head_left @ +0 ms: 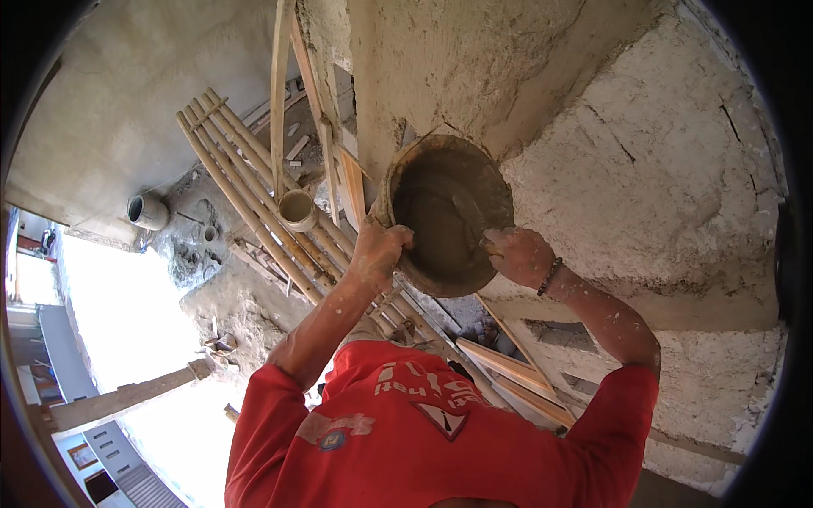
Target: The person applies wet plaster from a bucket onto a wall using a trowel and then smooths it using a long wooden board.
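A dark, mortar-crusted bucket (501,188) is tilted so its mouth faces me, against the base of a plastered column. Wet grey mortar (432,224) coats its inside. My left hand (381,250) is closed on the near left rim, thumb over the edge. At the right side of the mouth, my right hand (521,256) is closed around a short handle, seemingly of a trowel; its mortar-coloured blade barely stands out from the mix. Mortar splashes spot both forearms, and a beaded bracelet (550,276) circles the right wrist.
Bamboo poles (246,186) form a scaffold platform on the left, bearing a small pail (297,209). Another bucket (148,212) stands below near the wall. Wooden boards (508,368) lie under my right arm. Rough plastered wall (652,169) rises close on the right.
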`<state>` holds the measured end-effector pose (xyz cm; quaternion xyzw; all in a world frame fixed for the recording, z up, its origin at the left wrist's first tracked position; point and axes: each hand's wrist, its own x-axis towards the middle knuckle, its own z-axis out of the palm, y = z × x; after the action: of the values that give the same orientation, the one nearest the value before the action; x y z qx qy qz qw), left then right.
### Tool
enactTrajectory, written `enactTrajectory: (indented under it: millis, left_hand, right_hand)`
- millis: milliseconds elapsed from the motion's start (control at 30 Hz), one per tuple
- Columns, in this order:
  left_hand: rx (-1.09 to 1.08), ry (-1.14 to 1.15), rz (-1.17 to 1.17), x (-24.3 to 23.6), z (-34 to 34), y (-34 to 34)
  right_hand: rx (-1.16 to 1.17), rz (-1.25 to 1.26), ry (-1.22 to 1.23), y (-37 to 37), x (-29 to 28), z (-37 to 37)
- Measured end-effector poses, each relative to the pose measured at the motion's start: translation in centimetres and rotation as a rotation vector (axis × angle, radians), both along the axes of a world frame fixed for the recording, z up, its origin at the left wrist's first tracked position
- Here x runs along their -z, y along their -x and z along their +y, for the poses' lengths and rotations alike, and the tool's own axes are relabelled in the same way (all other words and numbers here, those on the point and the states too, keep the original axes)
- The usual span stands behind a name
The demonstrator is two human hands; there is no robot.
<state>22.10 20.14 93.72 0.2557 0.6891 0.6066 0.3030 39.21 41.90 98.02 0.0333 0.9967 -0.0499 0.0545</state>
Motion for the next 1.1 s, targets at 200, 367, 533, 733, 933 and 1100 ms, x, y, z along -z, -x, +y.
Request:
enactTrajectory:
  millis: [200, 367, 533, 733, 933, 1100]
  left_hand:
    - [-0.233, 0.043, -0.432, -2.6, -0.3, 0.0]
    - [-0.322, -0.012, -0.507, -2.1, -0.9, 0.6]
    - [-0.372, -0.011, -0.508, -2.3, -2.5, 1.3]
    - [-0.460, -0.031, -0.511, -1.0, -3.6, 1.9]
    - [-0.541, -0.105, -0.499, 0.0, -6.0, 2.3]
    - [-0.529, -0.004, -0.538, -0.3, -5.9, 1.0]
  right_hand:
    - [0.113, 0.301, 0.242, -1.9, 1.7, -0.3]
    - [0.089, 0.117, 0.158, -0.1, -0.8, -0.3]
    - [0.022, 0.225, 0.200, 3.1, -8.4, -0.3]
    - [-0.165, 0.366, 0.110, 6.4, -21.1, -2.1]
    - [-0.047, 0.270, 0.444, 7.5, -30.5, -4.2]
    - [0.134, 0.664, -0.373, 8.3, -34.5, 7.4]
